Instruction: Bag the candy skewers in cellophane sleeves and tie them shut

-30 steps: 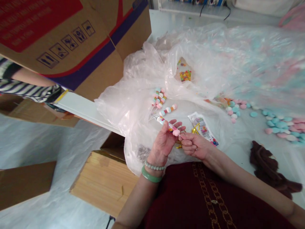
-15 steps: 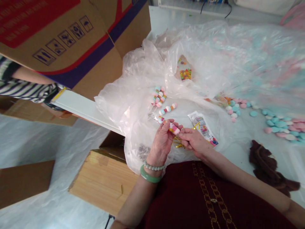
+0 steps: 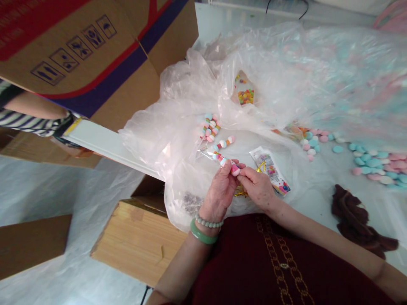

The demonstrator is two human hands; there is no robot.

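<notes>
My left hand point(image 3: 221, 184), with a green bangle and beads at the wrist, is closed around a candy skewer point(image 3: 235, 170) of pastel pieces in a clear printed wrapper. Its far end sticks out past the fingers. At the near end, the fingertips of my right hand point(image 3: 257, 187) pinch the wrapper; the exact grip is partly hidden. Gold twist ties point(image 3: 241, 192) lie under my hands. More pastel candy skewers point(image 3: 210, 128) rest just beyond, on clear plastic. A printed packet point(image 3: 275, 173) lies beside my right hand, with another gold tie on it.
A large cardboard box point(image 3: 121, 84) stands at the left, with a person's arm point(image 3: 34, 103) beside it. A big clear bag point(image 3: 343, 80) of pastel candies covers the back right. Loose candies point(image 3: 375, 163) and a brown cloth point(image 3: 351, 216) lie at right; an open carton point(image 3: 136, 237) stands below the table edge.
Both hands have moved slightly to the right, still together on the wrapped skewer, which has turned a little between the fingers. The view has shifted slightly.
</notes>
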